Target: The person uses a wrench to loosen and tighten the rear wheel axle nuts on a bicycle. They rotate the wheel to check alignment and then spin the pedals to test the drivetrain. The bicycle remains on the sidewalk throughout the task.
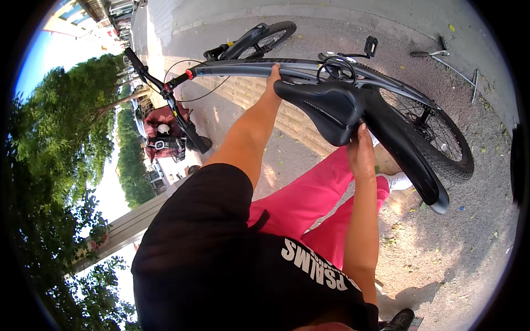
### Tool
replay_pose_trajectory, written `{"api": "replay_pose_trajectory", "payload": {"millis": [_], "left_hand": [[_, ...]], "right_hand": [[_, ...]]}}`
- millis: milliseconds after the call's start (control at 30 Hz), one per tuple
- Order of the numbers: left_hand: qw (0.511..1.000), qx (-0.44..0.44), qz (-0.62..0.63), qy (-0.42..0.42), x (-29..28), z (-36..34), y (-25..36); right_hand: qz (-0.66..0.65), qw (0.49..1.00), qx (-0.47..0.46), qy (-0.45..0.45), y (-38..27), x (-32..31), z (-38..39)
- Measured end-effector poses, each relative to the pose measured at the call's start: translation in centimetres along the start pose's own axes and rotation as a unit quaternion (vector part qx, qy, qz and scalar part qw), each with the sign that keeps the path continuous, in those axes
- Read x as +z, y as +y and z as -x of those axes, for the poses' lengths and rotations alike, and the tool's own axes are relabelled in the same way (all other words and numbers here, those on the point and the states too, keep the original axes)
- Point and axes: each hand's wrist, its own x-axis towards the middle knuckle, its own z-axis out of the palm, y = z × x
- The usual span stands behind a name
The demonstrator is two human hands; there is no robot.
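A grey bicycle [232, 68] stands in front of me, its handlebar [179, 113] to the left and its rear wheel [450, 138] to the right. My left hand [274, 74] is closed on the frame's top tube, just ahead of the nose of the black saddle [326, 107]; its fingers are partly hidden behind the tube. At the saddle's rear, my right hand [361, 149] grips the edge from below, some fingers hidden under it. A long black rear mudguard [406, 143] with a grey tip runs back beside this hand. Below the saddle, a black coiled cable [338, 67] hangs at the frame.
A thin metal stand-like tool with black ends [450, 63] lies on the pavement beyond the rear wheel. A pedal [371, 46] sticks out on the far side. A red covered vehicle [165, 129] is parked beyond the handlebar. Trees [66, 127] rise to the left.
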Motion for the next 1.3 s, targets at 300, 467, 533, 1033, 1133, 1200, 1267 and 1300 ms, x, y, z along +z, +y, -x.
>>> {"api": "replay_pose_trajectory", "payload": {"millis": [300, 467, 533, 1033, 1133, 1200, 1267, 1300], "left_hand": [[1.0, -0.025, -0.011, 0.013, 1.6, 1.5, 1.6], [0.99, -0.095, 0.016, -0.099, 0.0, 1.8, 0.6], [0.993, -0.09, 0.022, -0.069, -2.7, -0.2, -0.3], [0.993, -0.09, -0.02, -0.072, -3.5, -2.8, 0.4], [0.991, -0.087, -0.039, -0.091, -4.2, -3.2, 0.5], [0.994, -0.083, -0.034, -0.058, -3.1, -2.0, 0.6], [0.99, -0.097, -0.044, -0.097, -4.0, -3.2, 0.6], [0.988, -0.101, -0.05, -0.105, -4.5, -3.5, 1.0]], "right_hand": [[-0.013, 0.998, 0.035, 0.055, -0.6, 1.5, -0.3], [-0.01, 0.998, 0.036, 0.06, -0.4, 1.4, -0.2], [-0.012, 0.996, 0.04, 0.079, 0.3, 1.5, -0.1], [-0.014, 0.998, 0.035, 0.059, 2.6, 0.9, -1.9], [-0.001, 0.997, 0.042, 0.06, 2.4, 1.0, -1.6], [0.013, 0.997, 0.05, 0.06, 1.8, 1.2, -1.4], [0.032, 0.996, 0.051, 0.062, 2.0, 1.0, -1.7], [0.031, 0.996, 0.055, 0.059, 1.9, 1.0, -1.7]]}}
